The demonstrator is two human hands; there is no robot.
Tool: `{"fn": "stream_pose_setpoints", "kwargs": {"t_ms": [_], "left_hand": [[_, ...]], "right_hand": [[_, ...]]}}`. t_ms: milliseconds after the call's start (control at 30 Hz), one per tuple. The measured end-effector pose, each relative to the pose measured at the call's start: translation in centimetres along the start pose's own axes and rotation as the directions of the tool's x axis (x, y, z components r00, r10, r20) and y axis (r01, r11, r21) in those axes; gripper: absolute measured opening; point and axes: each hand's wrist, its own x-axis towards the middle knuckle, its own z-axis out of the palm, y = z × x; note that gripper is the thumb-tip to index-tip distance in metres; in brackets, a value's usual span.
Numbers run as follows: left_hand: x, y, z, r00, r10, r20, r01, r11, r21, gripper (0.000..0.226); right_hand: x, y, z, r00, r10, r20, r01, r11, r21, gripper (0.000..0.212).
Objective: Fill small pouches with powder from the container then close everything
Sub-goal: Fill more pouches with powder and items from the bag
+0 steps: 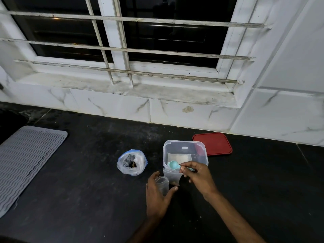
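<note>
A clear plastic container (184, 151) stands open on the dark counter, with pale powder inside. Its red lid (213, 143) lies flat behind it to the right. My right hand (198, 178) pinches the handle of a small teal spoon (173, 165), whose bowl hangs over the container's front edge. My left hand (157, 195) curls around a small clear pouch (162, 184) held upright with its mouth open. Another small clear pouch (172, 177) stands between my two hands, in front of the container.
A crumpled plastic bag (131, 163) with dark contents sits left of the container. A grey ribbed mat (26, 163) covers the counter's left end. White marble tiles and a barred window rise behind the counter.
</note>
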Motion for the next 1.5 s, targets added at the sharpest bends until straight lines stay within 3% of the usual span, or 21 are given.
{"fn": "stream_pose_setpoints", "kwargs": {"t_ms": [300, 400, 533, 600, 700, 833, 900, 1033, 1100, 1167, 1233, 1367, 1500], "left_hand": [[0.6, -0.5, -1.0, 0.965, 0.082, 0.248, -0.034, 0.981, -0.193, 0.089], [1.0, -0.8, -1.3, 0.962, 0.07, 0.264, -0.017, 0.98, -0.199, 0.09], [2.4, -1.3, -3.7, 0.992, 0.026, 0.123, -0.001, 0.98, -0.197, 0.064], [3.5, -1.2, -5.7, 0.998, -0.002, -0.055, -0.009, 0.98, -0.2, 0.046], [5.5, -1.6, -9.5, 0.937, -0.056, -0.344, -0.015, 0.979, -0.201, 0.03], [6.6, -2.2, -12.6, 0.945, 0.039, -0.324, -0.076, 0.992, -0.101, 0.024], [6.9, -2.0, -13.3, 0.936, 0.062, -0.347, -0.114, 0.985, -0.132, 0.018], [9.3, -3.1, -15.3, 0.83, -0.099, -0.548, 0.003, 0.985, -0.173, 0.01], [11.1, -4.6, -15.7, 0.849, -0.224, -0.478, 0.203, 0.975, -0.096, 0.026], [12.7, -6.3, -15.2, 0.881, -0.37, -0.296, 0.402, 0.914, 0.053, 0.056], [13.6, -7.5, -14.1, 0.887, -0.446, -0.117, 0.461, 0.864, 0.204, 0.072], [13.9, -8.2, -12.9, 0.885, -0.463, -0.042, 0.463, 0.869, 0.172, 0.046], [13.7, -7.9, -13.0, 0.902, -0.43, -0.032, 0.431, 0.898, 0.086, 0.023]], "right_hand": [[0.8, -1.1, 1.5, 0.999, -0.013, -0.036, 0.015, 0.998, 0.058, 0.008], [1.0, -1.4, 2.2, 0.998, -0.032, -0.052, 0.034, 0.998, 0.051, 0.009], [1.6, -2.2, 3.8, 0.996, -0.075, -0.042, 0.074, 0.997, -0.024, 0.011], [2.1, -2.7, 5.2, 0.995, -0.093, -0.031, 0.09, 0.994, -0.068, 0.012], [3.0, -3.6, 8.4, 0.984, -0.178, 0.002, 0.176, 0.97, -0.168, 0.009], [4.5, -4.9, 13.4, 0.957, -0.287, 0.032, 0.287, 0.93, -0.231, 0.008], [5.1, -5.2, 15.1, 0.955, -0.295, 0.028, 0.292, 0.925, -0.242, 0.008], [6.6, -5.7, 17.0, 0.948, -0.317, 0.003, 0.305, 0.908, -0.288, 0.007], [7.3, -5.8, 17.5, 0.954, -0.3, 0.004, 0.281, 0.888, -0.363, 0.006], [7.7, -5.6, 18.3, 0.968, -0.25, 0.031, 0.235, 0.851, -0.471, 0.006], [8.0, -4.9, 19.1, 0.975, -0.207, 0.078, 0.211, 0.767, -0.606, 0.009], [8.4, -3.4, 20.1, 0.987, -0.084, 0.138, 0.161, 0.58, -0.799, 0.019], [8.5, -1.8, 20.4, 0.99, 0.022, 0.142, 0.112, 0.502, -0.858, 0.022]]}}
